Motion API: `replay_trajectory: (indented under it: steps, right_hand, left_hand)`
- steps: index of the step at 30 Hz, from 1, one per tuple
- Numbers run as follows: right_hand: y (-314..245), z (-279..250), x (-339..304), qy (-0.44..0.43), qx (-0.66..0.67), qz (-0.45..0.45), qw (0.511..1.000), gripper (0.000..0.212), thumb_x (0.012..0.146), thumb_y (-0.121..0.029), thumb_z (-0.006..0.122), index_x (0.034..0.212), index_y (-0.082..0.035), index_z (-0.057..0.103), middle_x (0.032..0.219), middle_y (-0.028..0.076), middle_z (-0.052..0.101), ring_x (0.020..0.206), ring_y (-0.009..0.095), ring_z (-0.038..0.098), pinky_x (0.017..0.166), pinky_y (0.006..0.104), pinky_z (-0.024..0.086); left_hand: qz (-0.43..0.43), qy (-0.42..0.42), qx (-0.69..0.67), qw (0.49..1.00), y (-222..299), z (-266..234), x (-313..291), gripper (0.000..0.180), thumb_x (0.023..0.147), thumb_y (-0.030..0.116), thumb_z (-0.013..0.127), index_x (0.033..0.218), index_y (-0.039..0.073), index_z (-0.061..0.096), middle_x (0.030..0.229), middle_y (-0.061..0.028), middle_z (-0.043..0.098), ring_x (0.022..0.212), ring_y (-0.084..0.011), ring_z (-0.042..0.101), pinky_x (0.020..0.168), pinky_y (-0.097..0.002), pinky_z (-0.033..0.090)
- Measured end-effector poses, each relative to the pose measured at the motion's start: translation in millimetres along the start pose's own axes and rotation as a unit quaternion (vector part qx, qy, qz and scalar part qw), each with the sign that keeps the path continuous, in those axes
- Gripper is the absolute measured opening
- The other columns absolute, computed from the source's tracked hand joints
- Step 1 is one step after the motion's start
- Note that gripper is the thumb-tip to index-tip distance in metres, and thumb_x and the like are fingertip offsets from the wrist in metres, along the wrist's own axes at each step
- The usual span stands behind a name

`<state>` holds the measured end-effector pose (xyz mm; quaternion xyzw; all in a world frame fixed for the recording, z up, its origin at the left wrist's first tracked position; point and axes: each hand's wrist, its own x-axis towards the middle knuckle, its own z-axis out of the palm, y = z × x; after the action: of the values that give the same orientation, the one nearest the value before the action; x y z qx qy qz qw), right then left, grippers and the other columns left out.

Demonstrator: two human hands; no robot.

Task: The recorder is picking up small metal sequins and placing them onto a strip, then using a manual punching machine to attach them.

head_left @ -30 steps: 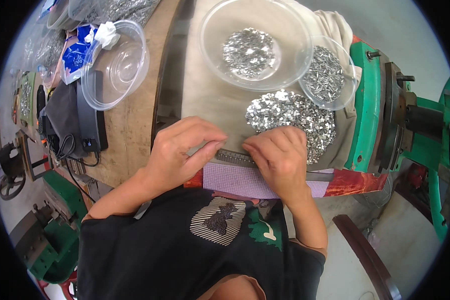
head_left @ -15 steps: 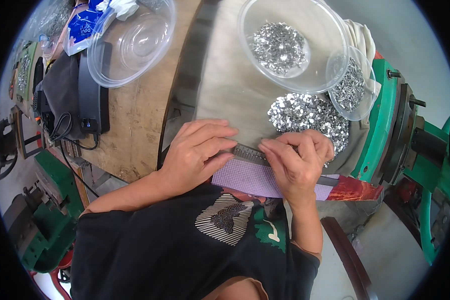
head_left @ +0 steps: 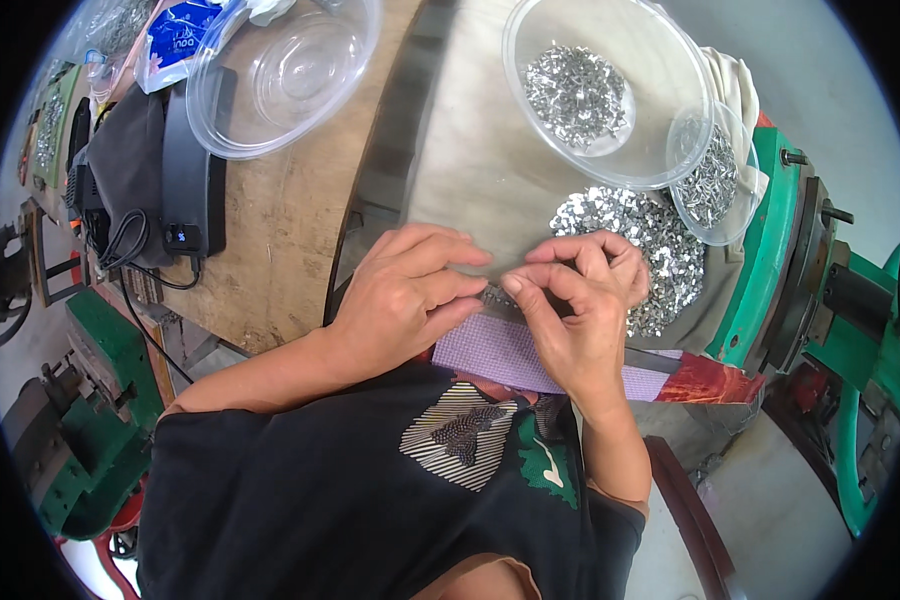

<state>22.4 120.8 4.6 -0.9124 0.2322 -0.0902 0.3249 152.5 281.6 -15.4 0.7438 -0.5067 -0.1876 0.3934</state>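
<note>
My left hand (head_left: 405,290) curls its fingers and thumb toward each other at the left end of a slotted grey metal strip (head_left: 497,299). Any small thing between its fingertips is hidden. Above the strip, my right hand (head_left: 582,310) pinches thumb and forefinger together, close to the left fingertips. Whatever this pinch holds is too small to make out. A heap of small shiny metal pieces (head_left: 660,255) lies on the cloth beyond my right hand. Below both hands runs a purple textured pad (head_left: 490,352).
A large clear tub (head_left: 660,165) and a smaller clear bowl (head_left: 748,205) hold more metal pieces. On the wooden table (head_left: 280,235) at left are another clear tub (head_left: 300,140) and a black device (head_left: 192,190) with a cable. Green machinery (head_left: 765,270) borders the right.
My right hand has moved left and slightly away from me, its pinch now nearer the left fingertips. The left hand keeps nearly the same pose. The whole view has shifted slightly.
</note>
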Motion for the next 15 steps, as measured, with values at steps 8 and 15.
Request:
replay_trajectory:
  steps: [8, 15]
  right_hand:
    - [-3.1, 6.2, 0.8, -0.009, -0.009, -0.006, 1.000, 0.013, 0.077, -0.026, 0.081, 0.079, -0.013, 0.079, 0.098, -0.004, 0.064, 0.111, 0.027, 0.047, 0.101, 0.0491, 0.022]
    - [-2.4, 4.5, 1.2, -0.016, -0.027, -0.012, 0.999, 0.013, 0.074, -0.026, 0.083, 0.079, -0.015, 0.079, 0.099, -0.004, 0.062, 0.112, 0.027, 0.047, 0.102, 0.0499, 0.022]
  left_hand:
    - [-0.003, 0.001, 0.003, 1.000, -0.4, 1.1, 0.2, 0.020, 0.070, 0.009, 0.082, 0.088, 0.005, 0.075, 0.111, -0.0037, 0.069, 0.109, -0.0262, 0.061, 0.089, -0.0391, 0.047]
    - [0.023, 0.017, 0.018, 0.999, 0.6, 1.9, -1.1, 0.019, 0.070, 0.009, 0.081, 0.087, 0.005, 0.075, 0.111, -0.0040, 0.069, 0.109, -0.0262, 0.062, 0.087, -0.0392, 0.048]
